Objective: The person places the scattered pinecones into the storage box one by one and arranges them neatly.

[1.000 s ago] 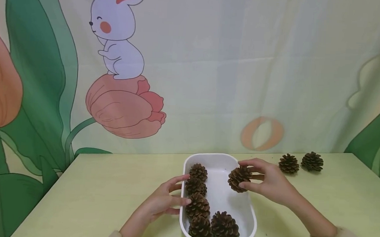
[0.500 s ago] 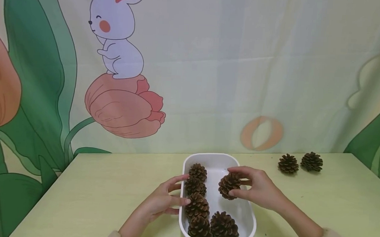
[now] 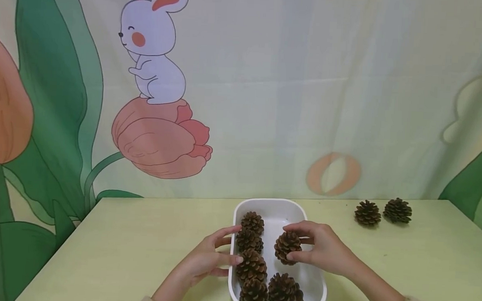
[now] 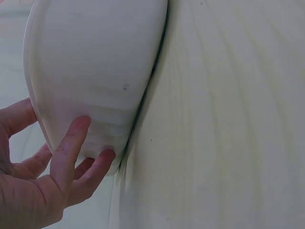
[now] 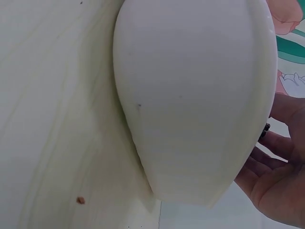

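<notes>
A white rounded plastic box (image 3: 314, 279) stands on the table with several brown pine cones inside: a row along its left wall, such as the pine cone (image 3: 251, 265), and one larger pine cone (image 3: 285, 292) at the near end. My left hand (image 3: 209, 259) grips the box's left side, thumb and a finger over the rim; in the left wrist view other fingertips press its outer wall (image 4: 95, 57). My right hand (image 3: 321, 248) holds another pine cone (image 3: 287, 248) between thumb and fingers, inside the box's outline. The right wrist view mostly shows the box's outer wall (image 5: 190, 95), with that cone nearly all hidden.
Two more pine cones, the nearer one (image 3: 368, 213) and a darker one (image 3: 397, 211), sit at the back right of the pale yellow table (image 3: 148, 236). Behind the table hangs a printed curtain (image 3: 247, 101) with a rabbit and tulips. Small brown crumbs dot the tabletop.
My right hand has carried its pine cone leftward and toward me, from the box's right rim to over its interior. My left hand keeps its place on the box.
</notes>
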Demonstrator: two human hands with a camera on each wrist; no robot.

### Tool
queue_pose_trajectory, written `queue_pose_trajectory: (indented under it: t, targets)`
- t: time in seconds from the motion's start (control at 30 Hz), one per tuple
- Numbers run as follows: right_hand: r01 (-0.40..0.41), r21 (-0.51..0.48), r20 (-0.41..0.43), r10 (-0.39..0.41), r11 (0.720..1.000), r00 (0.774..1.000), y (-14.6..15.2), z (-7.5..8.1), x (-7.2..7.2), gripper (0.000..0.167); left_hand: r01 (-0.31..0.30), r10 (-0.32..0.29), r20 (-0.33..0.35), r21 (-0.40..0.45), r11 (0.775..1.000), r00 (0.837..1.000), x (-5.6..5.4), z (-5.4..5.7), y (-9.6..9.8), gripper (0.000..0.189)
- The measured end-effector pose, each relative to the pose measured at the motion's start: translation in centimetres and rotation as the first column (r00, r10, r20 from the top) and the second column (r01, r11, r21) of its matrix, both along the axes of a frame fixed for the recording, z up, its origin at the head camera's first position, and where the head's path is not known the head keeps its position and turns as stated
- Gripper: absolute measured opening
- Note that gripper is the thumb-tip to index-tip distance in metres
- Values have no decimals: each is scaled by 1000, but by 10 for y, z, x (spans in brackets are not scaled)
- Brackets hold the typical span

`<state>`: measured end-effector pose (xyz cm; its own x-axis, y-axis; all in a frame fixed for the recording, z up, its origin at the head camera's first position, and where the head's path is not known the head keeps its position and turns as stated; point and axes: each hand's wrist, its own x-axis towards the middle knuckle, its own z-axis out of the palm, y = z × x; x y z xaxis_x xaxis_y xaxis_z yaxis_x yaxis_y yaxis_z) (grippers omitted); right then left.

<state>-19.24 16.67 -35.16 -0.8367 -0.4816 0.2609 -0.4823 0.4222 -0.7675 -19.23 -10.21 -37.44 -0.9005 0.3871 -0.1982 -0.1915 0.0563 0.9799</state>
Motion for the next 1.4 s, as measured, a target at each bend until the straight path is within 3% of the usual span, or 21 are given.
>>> queue_pose_trajectory:
  t: [0.3, 0.47, 0.73, 1.13, 1.4]
  targets:
    - [-35, 135, -112, 51, 990, 992, -2, -1, -5, 54, 1, -1, 2, -10, 1000, 1000, -1, 0, 2, 72]
    - [-55, 221, -136, 86, 974, 987, -4, -1, -9, 53, 3, -3, 0, -16, 1000, 1000, -2, -1, 1, 72]
    - [-109, 255, -86, 134, 961, 987, -8, -2, -12, 52, 10, -10, -1, -4, 1000, 1000, -1, 0, 1, 72]
    - [-132, 356, -92, 175, 925, 980, -13, 1, -15, 48, -5, 5, -1, -17, 1000, 1000, -1, 2, 0, 72]
    - [-217, 351, 34, 219, 911, 975, -9, 7, -14, 47, 12, -12, 1, -12, 1000, 1000, -2, 0, 1, 73]
